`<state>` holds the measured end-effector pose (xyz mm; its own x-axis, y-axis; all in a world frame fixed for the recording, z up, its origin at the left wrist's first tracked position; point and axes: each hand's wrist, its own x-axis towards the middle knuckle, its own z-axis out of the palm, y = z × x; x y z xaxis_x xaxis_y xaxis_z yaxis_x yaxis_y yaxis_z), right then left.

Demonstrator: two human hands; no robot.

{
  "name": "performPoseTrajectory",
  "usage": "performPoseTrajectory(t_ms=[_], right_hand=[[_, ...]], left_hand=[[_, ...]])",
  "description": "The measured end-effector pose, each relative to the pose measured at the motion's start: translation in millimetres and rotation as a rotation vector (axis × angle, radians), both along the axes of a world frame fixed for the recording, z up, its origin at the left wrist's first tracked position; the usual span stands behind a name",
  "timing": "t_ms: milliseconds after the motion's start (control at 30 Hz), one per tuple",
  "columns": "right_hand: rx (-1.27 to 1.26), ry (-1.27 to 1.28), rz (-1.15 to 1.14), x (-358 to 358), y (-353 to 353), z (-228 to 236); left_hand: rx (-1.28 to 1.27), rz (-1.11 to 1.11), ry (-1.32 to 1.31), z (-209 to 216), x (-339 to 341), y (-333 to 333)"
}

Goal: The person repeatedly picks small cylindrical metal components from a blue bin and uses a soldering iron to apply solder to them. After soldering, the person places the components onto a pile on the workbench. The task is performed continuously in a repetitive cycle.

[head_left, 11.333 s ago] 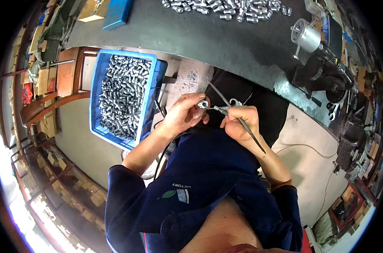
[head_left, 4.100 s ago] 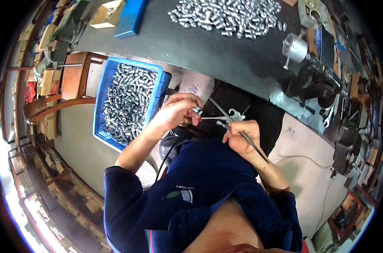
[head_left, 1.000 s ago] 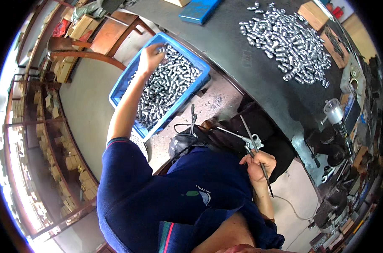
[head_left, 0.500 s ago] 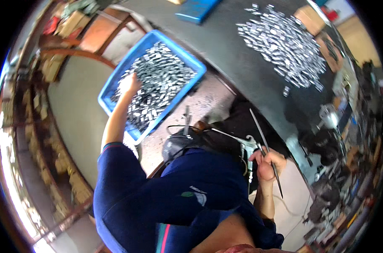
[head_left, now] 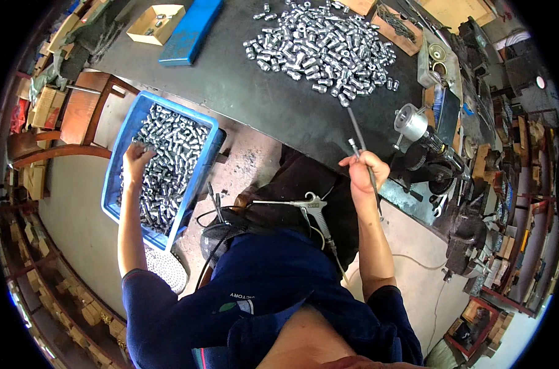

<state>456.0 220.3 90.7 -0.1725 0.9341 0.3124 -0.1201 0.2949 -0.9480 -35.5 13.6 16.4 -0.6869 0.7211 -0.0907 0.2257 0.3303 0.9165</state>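
Note:
My left hand (head_left: 135, 163) is inside the left edge of a blue plastic bin (head_left: 109, 184), fingers pinched around what looks like a small metal fitting. Many shiny and darker metal fittings (head_left: 172, 144) fill that bin. In my right hand (head_left: 368, 173), closed, is a long thin metal rod (head_left: 376, 194), its far end pointing at the table. A second, shorter slim piece (head_left: 354, 146) with a small head sticks out by the fingers. The rod's tip meets or overlaps a fitting at the near edge of a big pile of silver fittings (head_left: 329, 52); I cannot tell if they touch.
An air blow gun (head_left: 315, 206) lies across my lap, its hose trailing right. On the dark table (head_left: 255, 104) are a blue box lid (head_left: 190, 37), a yellow tray (head_left: 141, 26) and a clamp-like machine (head_left: 412, 123). A wooden chair (head_left: 86, 107) stands left of the bin.
The view has shifted, with bin and table sitting farther left. My right hand has reached forward with the rod, toward the pile. My left hand remains at the bin.

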Motion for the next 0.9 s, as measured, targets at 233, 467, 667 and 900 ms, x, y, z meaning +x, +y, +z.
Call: performPoseTrajectory(t_ms=[233,467,667,900], right_hand=[[0.094,-0.075,0.173,-5.4,-57.2,35.3],[-0.096,0.004,0.517,-16.7,-93.4,39.1],[-0.098,-0.120,0.508,-20.0,-93.7,18.1],[-0.013,-0.278,0.506,-28.4,-86.6,29.7]], left_hand=[[0.099,-0.511,-0.240,98.5,148.8,75.9],[0.060,-0.948,-0.142,121.2,240.7,88.5],[0.119,-1.042,0.018,122.3,254.6,88.3],[0.128,-1.089,0.252,131.6,267.1,87.5]])
